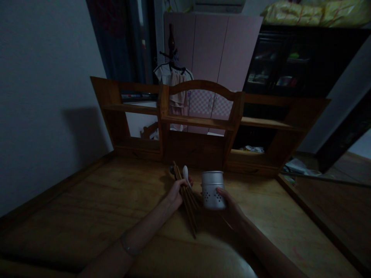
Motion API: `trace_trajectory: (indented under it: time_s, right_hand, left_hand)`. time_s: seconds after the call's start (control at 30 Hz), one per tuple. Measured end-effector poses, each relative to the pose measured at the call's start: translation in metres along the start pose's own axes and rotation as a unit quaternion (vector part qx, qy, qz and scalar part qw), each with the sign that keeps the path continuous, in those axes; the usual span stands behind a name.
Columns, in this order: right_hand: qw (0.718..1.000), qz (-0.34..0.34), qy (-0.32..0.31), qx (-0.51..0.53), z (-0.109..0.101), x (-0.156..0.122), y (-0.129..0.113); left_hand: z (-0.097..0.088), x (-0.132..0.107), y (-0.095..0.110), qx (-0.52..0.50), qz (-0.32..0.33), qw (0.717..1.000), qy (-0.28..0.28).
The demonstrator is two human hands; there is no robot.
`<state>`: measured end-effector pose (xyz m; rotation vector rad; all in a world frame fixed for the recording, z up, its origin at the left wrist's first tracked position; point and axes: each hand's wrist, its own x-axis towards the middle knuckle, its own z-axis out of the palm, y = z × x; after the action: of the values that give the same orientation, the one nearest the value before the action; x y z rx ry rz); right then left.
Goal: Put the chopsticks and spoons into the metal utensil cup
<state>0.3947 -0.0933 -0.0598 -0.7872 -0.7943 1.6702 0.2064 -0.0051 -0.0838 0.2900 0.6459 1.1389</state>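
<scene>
My left hand (177, 192) grips a bundle of brown chopsticks (185, 200) together with a white spoon (186, 174), their ends sticking up and toward the shelf. My right hand (230, 206) holds a white metal utensil cup (213, 189) with small holes in its side, upright, just right of the bundle. Both hands hover low over the wooden desk (95, 208). The room is dim.
A low wooden shelf unit (203, 123) stands along the desk's back edge. A white wall is on the left, with a raised wooden rim (58, 185) along the desk's left side. Behind are a pink cabinet (214, 50), hanging clothes (174, 83) and a dark glass cabinet (278, 65).
</scene>
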Motion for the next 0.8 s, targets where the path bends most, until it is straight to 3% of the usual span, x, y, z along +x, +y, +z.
trace_trajectory:
  time_s: [0.23, 0.43, 0.63, 0.8]
  right_hand:
    - [0.999, 0.012, 0.036, 0.005, -0.0044, 0.0047, 0.0056]
    - [1.000, 0.017, 0.013, 0.010, -0.0036, 0.0028, 0.0062]
    - [0.997, 0.040, 0.060, 0.000, -0.0009, -0.0010, 0.0031]
    - [0.999, 0.035, 0.040, 0.008, 0.0016, -0.0009, 0.0021]
  left_hand:
    - [-0.0049, 0.0073, -0.0015, -0.017, 0.008, 1.000, -0.016]
    - [-0.0052, 0.0064, -0.0016, -0.021, 0.012, 0.998, -0.055]
    - [-0.0036, 0.0041, -0.0004, 0.001, 0.027, 0.995, -0.101]
    - [-0.0011, 0.0023, -0.0008, -0.040, 0.054, 0.994, -0.086]
